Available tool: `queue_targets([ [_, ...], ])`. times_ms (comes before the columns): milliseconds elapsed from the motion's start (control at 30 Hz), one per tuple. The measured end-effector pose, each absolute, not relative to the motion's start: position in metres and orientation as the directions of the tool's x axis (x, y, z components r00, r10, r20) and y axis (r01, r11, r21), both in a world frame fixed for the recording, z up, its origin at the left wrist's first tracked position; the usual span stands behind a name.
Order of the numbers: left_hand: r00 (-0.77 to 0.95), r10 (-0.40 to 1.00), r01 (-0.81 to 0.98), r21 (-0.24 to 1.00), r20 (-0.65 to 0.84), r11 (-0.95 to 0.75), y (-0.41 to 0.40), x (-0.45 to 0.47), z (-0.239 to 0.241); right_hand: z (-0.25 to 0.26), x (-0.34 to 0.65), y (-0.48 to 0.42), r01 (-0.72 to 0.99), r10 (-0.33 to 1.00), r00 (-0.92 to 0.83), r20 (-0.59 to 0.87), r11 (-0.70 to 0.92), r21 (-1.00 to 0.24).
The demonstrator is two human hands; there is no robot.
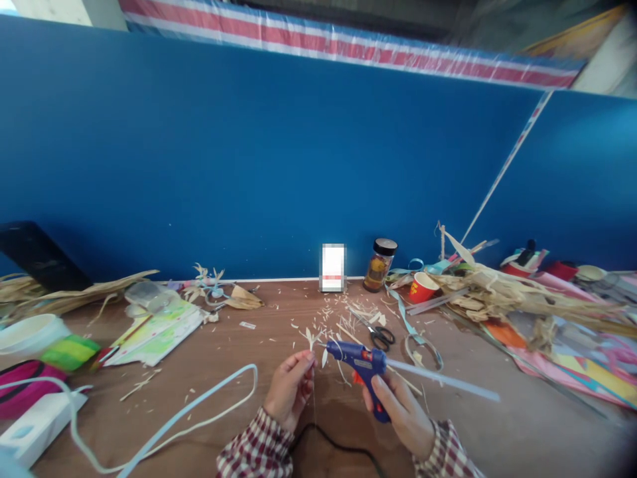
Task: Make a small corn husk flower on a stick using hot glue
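My right hand point(402, 406) grips a blue hot glue gun point(362, 364) with a long clear glue stick point(448, 381) sticking out of its back. Its nozzle points left at a small pale straw piece point(312, 337). My left hand point(291, 388) pinches that straw piece by its thin stem, just above the brown table point(209, 372). The gun's black cord point(338, 446) runs down between my plaid sleeves.
Black scissors point(381, 335) and straw scraps lie just beyond the hands. A jar point(380, 264), a red cup point(422, 287) and a heap of dried husks point(502, 292) sit at the right. A pale cable point(199, 405), papers point(154, 332) and a white box point(37, 425) are at the left. A blue wall point(279, 166) backs the table.
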State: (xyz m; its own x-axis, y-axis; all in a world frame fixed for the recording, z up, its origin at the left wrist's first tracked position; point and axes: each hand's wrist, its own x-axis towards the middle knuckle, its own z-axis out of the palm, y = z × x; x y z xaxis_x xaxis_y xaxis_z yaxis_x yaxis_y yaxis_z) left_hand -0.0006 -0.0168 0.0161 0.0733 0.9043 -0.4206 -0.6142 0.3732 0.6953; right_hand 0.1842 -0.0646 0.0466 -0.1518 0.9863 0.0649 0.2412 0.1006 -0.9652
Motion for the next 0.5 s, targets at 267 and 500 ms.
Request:
queue_targets([
  [267, 0.093, 0.901, -0.621, 0.683, -0.423, 0.385, -0.0180, -0.0014, 0.0123, 0.0406, 0.1843, -0.0673, 0.369, 0.979, -0.191, 0.069, 0.137, -0.920],
  [500, 0.103, 0.897, -0.625, 0.674, -0.429, 0.394, -0.0172, -0.0002, 0.0145, 0.0419, 0.1808, -0.0632, 0.436, 0.967, -0.203, 0.154, 0.230, -0.870],
])
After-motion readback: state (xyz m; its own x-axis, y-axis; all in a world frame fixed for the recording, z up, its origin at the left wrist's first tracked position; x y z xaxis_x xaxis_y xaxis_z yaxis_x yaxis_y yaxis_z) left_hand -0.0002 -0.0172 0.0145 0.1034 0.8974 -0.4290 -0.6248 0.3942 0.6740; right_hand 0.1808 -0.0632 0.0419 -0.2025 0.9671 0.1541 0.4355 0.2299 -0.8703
